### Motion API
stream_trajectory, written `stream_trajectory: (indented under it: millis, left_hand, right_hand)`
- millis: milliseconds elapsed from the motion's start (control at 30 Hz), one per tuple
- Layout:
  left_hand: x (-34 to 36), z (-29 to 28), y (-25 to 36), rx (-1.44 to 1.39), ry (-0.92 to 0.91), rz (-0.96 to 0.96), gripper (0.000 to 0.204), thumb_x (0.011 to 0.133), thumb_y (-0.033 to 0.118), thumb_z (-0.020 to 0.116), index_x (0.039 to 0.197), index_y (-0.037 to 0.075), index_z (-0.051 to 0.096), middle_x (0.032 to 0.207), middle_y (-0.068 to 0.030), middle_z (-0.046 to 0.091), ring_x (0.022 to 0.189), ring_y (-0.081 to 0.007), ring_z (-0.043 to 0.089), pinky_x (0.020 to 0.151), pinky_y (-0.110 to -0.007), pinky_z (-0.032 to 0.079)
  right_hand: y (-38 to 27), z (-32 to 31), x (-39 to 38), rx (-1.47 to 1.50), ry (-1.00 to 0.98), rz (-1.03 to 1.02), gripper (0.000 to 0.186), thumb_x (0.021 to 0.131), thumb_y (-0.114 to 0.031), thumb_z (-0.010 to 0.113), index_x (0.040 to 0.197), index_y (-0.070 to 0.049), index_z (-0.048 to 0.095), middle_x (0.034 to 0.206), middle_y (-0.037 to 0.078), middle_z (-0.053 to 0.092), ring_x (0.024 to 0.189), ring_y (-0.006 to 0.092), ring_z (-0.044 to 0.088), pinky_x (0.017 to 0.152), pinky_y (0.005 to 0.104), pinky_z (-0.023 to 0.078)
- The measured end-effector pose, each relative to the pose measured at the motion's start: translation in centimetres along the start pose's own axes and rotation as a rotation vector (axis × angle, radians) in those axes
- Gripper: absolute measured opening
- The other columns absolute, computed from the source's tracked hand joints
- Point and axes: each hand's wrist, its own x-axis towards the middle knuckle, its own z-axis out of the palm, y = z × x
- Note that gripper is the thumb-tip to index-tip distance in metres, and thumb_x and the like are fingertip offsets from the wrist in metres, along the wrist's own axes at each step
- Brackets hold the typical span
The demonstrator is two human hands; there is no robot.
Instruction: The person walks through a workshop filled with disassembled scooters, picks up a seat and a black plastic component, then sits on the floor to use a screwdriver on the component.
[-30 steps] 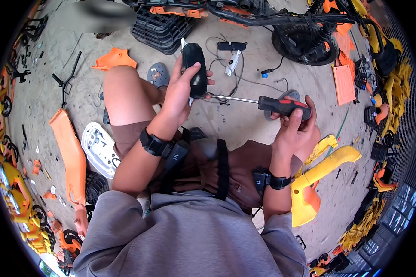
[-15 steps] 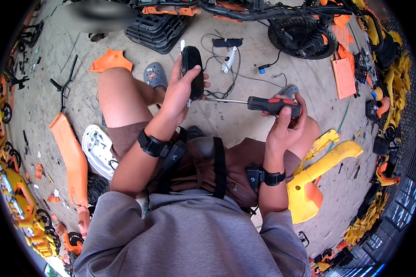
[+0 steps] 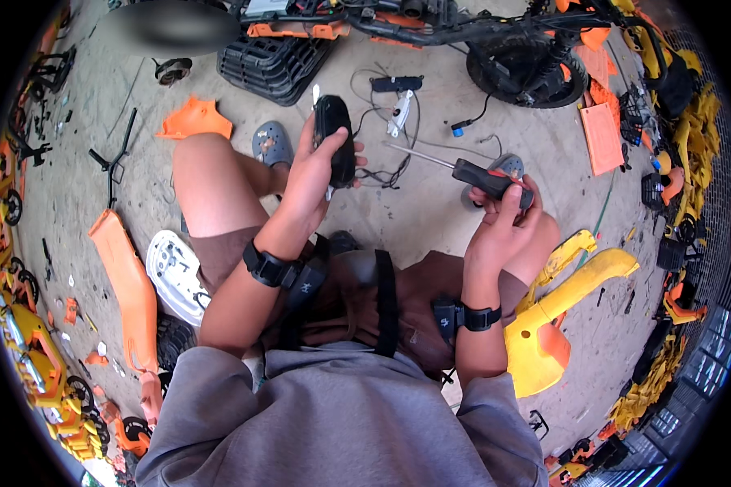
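We've got the black oblong housing [image 3: 333, 134] in our left hand [image 3: 307, 170], held on end above the floor [image 3: 430, 219], left of the screwdriver [image 3: 495, 180]. Left fingers [image 3: 359, 160] wrap behind it, tips showing past its right edge, thumb laid over the face towards us, so it's pinched between the two. A white tab [image 3: 316, 95] pokes out at its top end.

Our right hand [image 3: 499, 223] has the screwdriver, black-and-red handle pinched between thumb and fingers near the butt end. Shaft points left and slightly up the view; tip is apart from the housing, off its right side. Can't tell the tip type, too small.

Past the hands, on the floor: loose cables [image 3: 390, 177], a white part [image 3: 399, 114], a black bar-shaped part [image 3: 396, 84] just beside it, and a connector with a blue end [image 3: 459, 130] further right. We're in grey clogs [image 3: 273, 144].

To our left: a long orange panel [image 3: 134, 284] and a white shell [image 3: 170, 272], side by side. To our right: a yellow panel [image 3: 536, 361]. Top of view: a black slatted crate [image 3: 272, 69], a wheel [image 3: 516, 69] and a dark frame [image 3: 447, 31].
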Motion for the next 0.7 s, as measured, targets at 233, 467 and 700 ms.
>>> stream_trajectory:
  millis: [233,467,700]
  left_hand:
    - [-0.1,0.2,0.3,-0.021,0.016,-0.01,0.048,0.095,0.02,0.051,0.138,0.015,0.029,0.095,-0.0152,0.063,0.079,-0.0226,0.065,0.053,-0.032,0.052]
    - [-0.7,0.2,0.6,-0.063,0.013,-0.019,0.039,0.095,0.019,0.05,0.131,0.015,0.035,0.095,-0.0143,0.063,0.078,-0.0236,0.065,0.052,-0.033,0.052]
    - [-0.5,0.4,0.4,-0.071,-0.029,-0.003,0.035,0.094,0.018,0.05,0.125,0.015,0.036,0.095,-0.0148,0.063,0.077,-0.0241,0.065,0.052,-0.033,0.052]
  right_hand:
    - [1.2,-2.5,2.3,0.4,0.082,0.651,0.026,0.094,-0.014,0.054,0.112,0.004,0.052,0.107,0.019,0.062,0.096,0.0302,0.065,0.087,0.0352,0.055]
    - [-2.5,-0.3,2.9,0.623,-0.325,0.66,0.05,0.093,-0.013,0.055,0.138,0.001,0.038,0.129,0.018,0.052,0.105,0.0268,0.06,0.089,0.0331,0.051]
    - [-9.1,7.8,9.7,0.164,-0.207,-0.186,0.05,0.094,-0.01,0.055,0.138,0.005,0.037,0.119,0.013,0.057,0.098,0.022,0.062,0.08,0.0315,0.052]
